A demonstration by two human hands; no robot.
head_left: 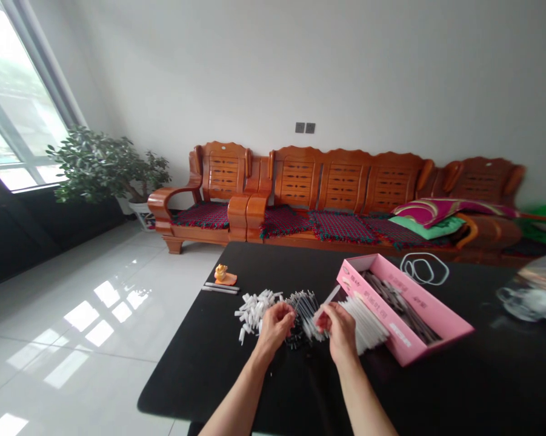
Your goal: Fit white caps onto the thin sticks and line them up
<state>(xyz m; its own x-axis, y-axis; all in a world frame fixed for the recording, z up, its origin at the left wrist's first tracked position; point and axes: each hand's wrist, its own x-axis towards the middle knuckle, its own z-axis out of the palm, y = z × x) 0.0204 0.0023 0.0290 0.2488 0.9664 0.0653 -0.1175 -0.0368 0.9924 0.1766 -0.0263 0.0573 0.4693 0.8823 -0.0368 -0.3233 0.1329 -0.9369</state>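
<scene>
My right hand (340, 330) is closed in a pinch on a slim pale tube (332, 295), which slants up and away from the fingers. My left hand (275, 324) is closed too, thumb against fingertips; whatever it may hold is too small to make out. Beside the left hand is a heap of short white plastic pieces (253, 310). Thin dark rods (305, 301) with pale ends lie bunched between the hands. Just right of my right hand, many long white tubes (368, 324) lie side by side against a pink box (406, 339).
Dark grey sticks (402, 306) fill part of the pink box. Two grey pens (221, 289) and an orange figurine (222, 274) sit at the black table's (186, 369) left edge. White cord loops (425, 269) and a plastic bag (536, 300) lie right. A wooden sofa (300, 181) stands behind.
</scene>
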